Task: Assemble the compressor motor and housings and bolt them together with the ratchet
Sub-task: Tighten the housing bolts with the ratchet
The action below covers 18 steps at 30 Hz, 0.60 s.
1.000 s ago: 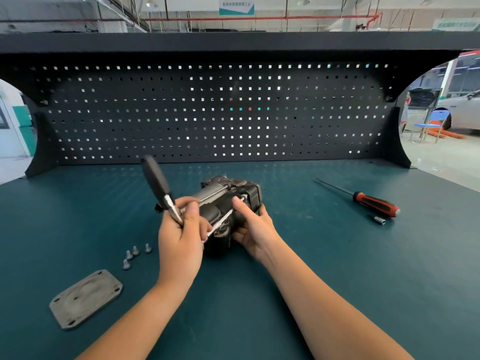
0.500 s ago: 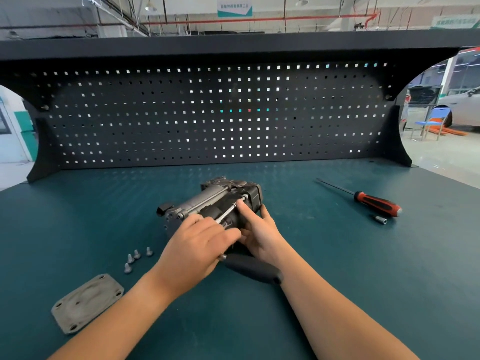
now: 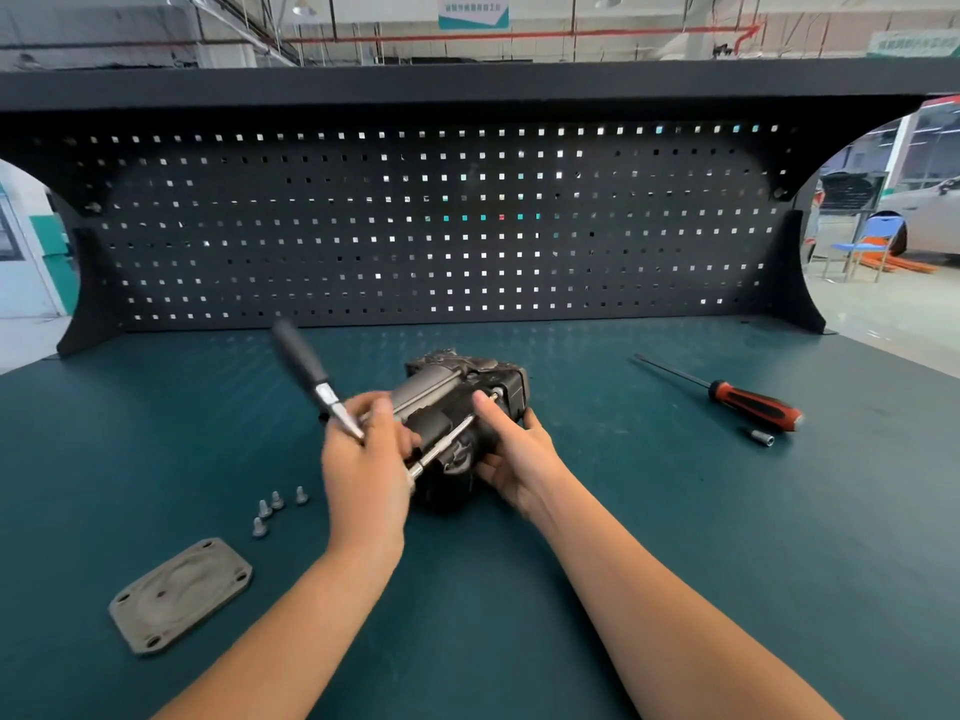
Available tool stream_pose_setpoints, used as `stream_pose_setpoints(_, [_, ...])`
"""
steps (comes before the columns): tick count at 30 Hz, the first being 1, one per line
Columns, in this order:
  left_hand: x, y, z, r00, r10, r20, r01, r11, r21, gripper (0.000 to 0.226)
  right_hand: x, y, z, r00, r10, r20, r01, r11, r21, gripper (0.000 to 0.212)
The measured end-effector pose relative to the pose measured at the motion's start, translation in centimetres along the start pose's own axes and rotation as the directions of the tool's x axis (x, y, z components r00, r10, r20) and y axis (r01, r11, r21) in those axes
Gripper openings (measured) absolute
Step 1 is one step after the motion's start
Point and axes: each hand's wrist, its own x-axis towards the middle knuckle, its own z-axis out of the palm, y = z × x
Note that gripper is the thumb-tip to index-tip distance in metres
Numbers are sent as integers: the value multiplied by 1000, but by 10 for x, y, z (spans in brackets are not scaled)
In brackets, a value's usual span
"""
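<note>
The grey and black compressor (image 3: 457, 387) lies on its side in the middle of the green bench (image 3: 675, 537). My left hand (image 3: 366, 459) grips the ratchet (image 3: 306, 371) near its head, its black handle pointing up and to the far left. A long extension bar (image 3: 447, 444) runs from the ratchet head to a bolt at the compressor's far right end. My right hand (image 3: 511, 454) holds the compressor's right side, thumb laid near the bar's tip. Several loose bolts (image 3: 275, 504) and a grey cover plate (image 3: 179, 595) lie on the left.
A red and black screwdriver (image 3: 727, 394) and a small socket (image 3: 761, 437) lie on the right of the bench. A black pegboard (image 3: 441, 226) closes off the back.
The ratchet handle swung down towards me half a second ago and has now swung back up to the far left. My right hand and the compressor stay put.
</note>
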Motion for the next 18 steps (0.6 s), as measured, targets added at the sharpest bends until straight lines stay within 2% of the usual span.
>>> stream_pose_setpoints(1, [3, 2, 5, 972, -218, -88, 198, 961, -194, 21, 1, 0, -1, 1000, 1, 7, -1, 1000, 12, 48])
stream_pose_setpoints(2, [3, 5, 8, 925, -363, -110, 310, 892, -330, 23, 1, 0, -1, 1000, 2, 14, -2, 1000, 21, 49])
stream_pose_setpoints(3, [3, 6, 10, 912, -396, -105, 334, 868, -367, 23, 2, 1, -2, 1000, 2, 17, -2, 1000, 25, 50])
stream_pose_setpoints(4, [2, 6, 11, 946, -310, -98, 271, 917, -293, 22, 2, 1, -2, 1000, 2, 20, -3, 1000, 28, 49])
stream_pose_setpoints(5, [0, 5, 10, 989, -132, -69, 121, 983, -138, 21, 3, 2, -3, 1000, 2, 22, -2, 1000, 31, 46])
stream_pose_setpoints(6, [-3, 5, 7, 996, 92, 12, -92, 994, 54, 21, 3, 2, -3, 1000, 1, 26, -2, 999, 42, 43])
stream_pose_setpoints(7, [-5, 6, 4, 938, 304, 163, -333, 922, 199, 21, 2, 2, -3, 999, 0, 32, -2, 998, 57, 41])
stream_pose_setpoints(8, [-6, 8, 0, 811, 456, 368, -562, 782, 271, 21, 1, 1, -4, 999, 1, 39, -4, 997, 74, 39])
stream_pose_setpoints(9, [-4, 8, -5, 610, 545, 575, -770, 580, 268, 20, 0, 1, -4, 999, 5, 43, -9, 997, 83, 37])
stream_pose_setpoints(10, [0, 8, -8, 368, 564, 739, -921, 328, 208, 21, -1, 0, -5, 999, 16, 45, -20, 997, 79, 40])
stream_pose_setpoints(11, [4, 7, -10, 144, 525, 839, -990, 70, 126, 21, -2, 0, -7, 998, 29, 47, -32, 997, 67, 46])
stream_pose_setpoints(12, [7, 8, -11, 2, 462, 887, -991, -119, 65, 21, -3, -1, -7, 998, 43, 43, -46, 997, 59, 51])
stream_pose_setpoints(13, [9, 9, -10, -48, 416, 908, -977, -210, 45, 21, -3, -1, -8, 998, 50, 34, -52, 997, 51, 54])
stream_pose_setpoints(14, [9, 10, -10, -41, 405, 914, -976, -213, 51, 21, -2, -1, -7, 998, 48, 28, -49, 998, 36, 54])
stream_pose_setpoints(15, [9, 10, -10, 3, 423, 906, -987, -147, 72, 23, -3, -2, -7, 999, 41, 25, -42, 999, 10, 54])
stream_pose_setpoints(16, [8, 9, -11, 83, 452, 888, -995, -19, 103, 25, -3, -2, -5, 999, 29, 25, -28, 999, -19, 56])
stream_pose_setpoints(18, [0, 5, -12, 319, 491, 811, -935, 302, 185, 29, -2, -2, -2, 1000, -14, 17, 15, 999, -43, 65])
